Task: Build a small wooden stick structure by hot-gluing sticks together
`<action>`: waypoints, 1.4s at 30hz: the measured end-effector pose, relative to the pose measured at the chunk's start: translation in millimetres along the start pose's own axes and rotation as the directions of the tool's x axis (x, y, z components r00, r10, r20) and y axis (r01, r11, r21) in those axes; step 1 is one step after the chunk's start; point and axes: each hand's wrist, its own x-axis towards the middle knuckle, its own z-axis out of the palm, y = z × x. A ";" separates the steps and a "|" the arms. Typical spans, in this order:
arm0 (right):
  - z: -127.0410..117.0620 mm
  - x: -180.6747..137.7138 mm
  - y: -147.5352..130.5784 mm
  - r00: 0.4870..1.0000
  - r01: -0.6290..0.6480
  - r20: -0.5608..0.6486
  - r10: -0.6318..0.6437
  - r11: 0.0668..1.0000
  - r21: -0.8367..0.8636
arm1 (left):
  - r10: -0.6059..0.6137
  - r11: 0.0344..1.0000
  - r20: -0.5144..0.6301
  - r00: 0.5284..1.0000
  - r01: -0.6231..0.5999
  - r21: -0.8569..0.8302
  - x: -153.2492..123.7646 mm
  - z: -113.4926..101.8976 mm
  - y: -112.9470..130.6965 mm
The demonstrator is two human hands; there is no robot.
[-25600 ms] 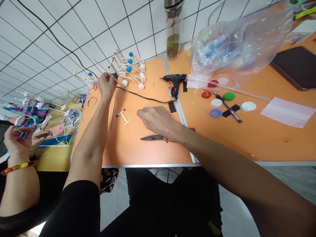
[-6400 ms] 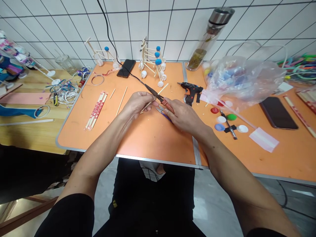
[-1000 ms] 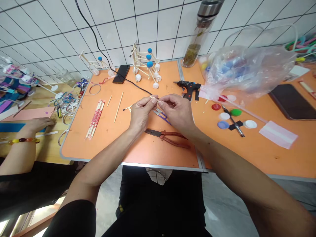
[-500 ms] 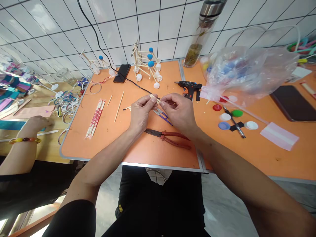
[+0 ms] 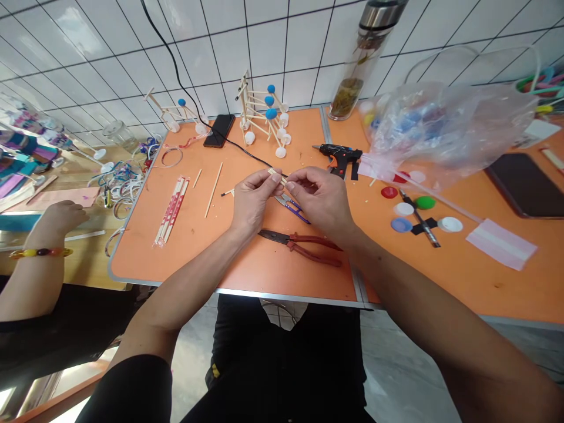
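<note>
Close together above the orange table, my left hand [image 5: 250, 202] and my right hand [image 5: 321, 197] both pinch small pale wooden stick pieces [image 5: 273, 172]. Fingers hide much of these pieces, so how they join is unclear. Beneath my hands lie small scissors [image 5: 293, 207] with purple handles, partly covered by my right hand. Nearer the front edge, red-handled pliers [image 5: 308, 244] rest under my right forearm. Behind my hands stands a model of wooden sticks [image 5: 252, 111] with blue and white caps. A black glue gun [image 5: 338, 158] lies right of it.
Left are wrapped chopsticks [image 5: 171, 211], a loose stick [image 5: 214, 189] and a phone [image 5: 219, 130]. A black cable [image 5: 176, 76] crosses behind my hands. Right are bottle caps [image 5: 425, 202], a pen [image 5: 420, 220], a plastic bag [image 5: 440, 129] and a tall bottle [image 5: 355, 76]. A co-worker's hand [image 5: 64, 216] is far left.
My hands keep almost the same pinch and place. The co-worker's hand at the far left has shifted slightly left. The view has moved very little.
</note>
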 end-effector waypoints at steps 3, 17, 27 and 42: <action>-1.6 1.3 0.7 0.998 -0.053 0.034 0.053 0.998 0.021 | -0.016 0.999 -0.022 1.000 0.015 -0.032 1.7 -0.6 3.6; -3.4 1.3 2.0 0.977 -0.196 0.111 0.185 0.975 0.102 | -0.024 0.998 -0.045 0.999 0.021 -0.058 4.3 -0.2 1.6; -9.9 3.3 -0.4 0.977 -0.199 0.075 0.199 0.980 -0.011 | -0.162 0.983 -0.018 0.987 0.160 -0.089 -0.4 1.3 -1.0; -3.2 5.7 1.6 0.977 -0.189 0.123 0.175 0.975 0.117 | -0.027 0.999 -0.060 0.998 0.026 -0.020 -4.1 2.9 5.3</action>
